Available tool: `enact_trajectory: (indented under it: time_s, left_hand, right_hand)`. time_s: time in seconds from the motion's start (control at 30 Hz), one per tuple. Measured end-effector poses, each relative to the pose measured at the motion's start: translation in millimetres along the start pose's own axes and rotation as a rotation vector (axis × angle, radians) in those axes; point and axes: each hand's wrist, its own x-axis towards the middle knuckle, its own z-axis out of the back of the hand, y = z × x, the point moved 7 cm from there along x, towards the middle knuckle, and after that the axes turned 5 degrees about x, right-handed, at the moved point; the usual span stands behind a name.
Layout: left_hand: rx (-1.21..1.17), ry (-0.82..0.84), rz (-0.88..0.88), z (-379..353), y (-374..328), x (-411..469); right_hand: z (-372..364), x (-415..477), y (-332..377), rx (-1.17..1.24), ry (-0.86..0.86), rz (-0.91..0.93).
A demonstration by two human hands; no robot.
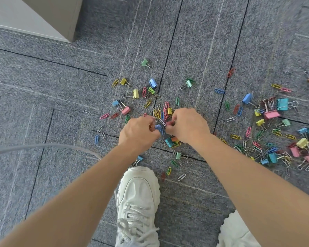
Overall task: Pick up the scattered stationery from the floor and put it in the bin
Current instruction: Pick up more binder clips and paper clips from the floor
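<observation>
Coloured paper clips and binder clips lie scattered over the grey carpet [194,50]. One heap [161,111] sits in the middle, a bigger spread [275,139] lies at the right. My left hand [138,133] and my right hand [187,124] are down on the middle heap, fingers curled together round clips. A blue binder clip [157,126] shows between the two hands, held by my left fingers. My right fingers pinch a pink clip [169,123]. No bin is in view.
A pale cabinet or wall base [43,16] fills the upper left corner. A grey cable [43,146] runs across the carpet from the left. My white shoe [137,202] stands below the hands, and a pale trouser leg [237,232] shows at the bottom right.
</observation>
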Motion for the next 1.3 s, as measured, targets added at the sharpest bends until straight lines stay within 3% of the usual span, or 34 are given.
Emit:
enact_trajectory:
  time_s: [0.17,0.33,0.4,0.53,0.7,0.87,0.97,1.17,1.3]
  left_hand:
    - [-0.084,-0.071,-0.055,0.9,4.2,-0.5]
    - [-0.032,-0.08,0.038,-1.7,4.9,0.7]
    - [-0.019,-0.112,0.036,2.4,1.0,1.7]
    - [0.044,-0.11,0.027,9.1,-4.1,2.3]
    - [0.007,-0.138,-0.043,13.5,-11.0,1.1]
    - [-0.071,-0.306,-0.199,10.5,-7.2,-2.0]
    - [-0.259,-0.366,-0.242,11.1,-1.8,1.4]
    - [-0.648,-0.343,-0.136,15.7,5.7,0.6]
    - [-0.753,-0.3,-0.063,5.6,4.8,-4.8]
  right_hand:
    - [-0.5,-2.5,-17.1,0.187,-0.018,-0.028]
    - [9.5,-8.3,-26.8,0.313,-0.049,0.009]
    - [6.9,-11.6,-32.2,0.535,-0.012,-0.064]
    - [-10.7,-15.9,-37.4,1.227,0.135,-0.308]
    - [-22.3,-22.8,-33.8,1.618,0.261,-0.391]
    - [-23.4,-24.5,-27.2,1.727,0.326,-0.354]
    - [-21.0,-24.0,-25.9,1.746,0.341,-0.349]
    - [-17.5,-25.4,-30.0,1.786,0.357,-0.348]
    - [-12.7,-37.9,-34.3,1.782,0.298,-0.332]
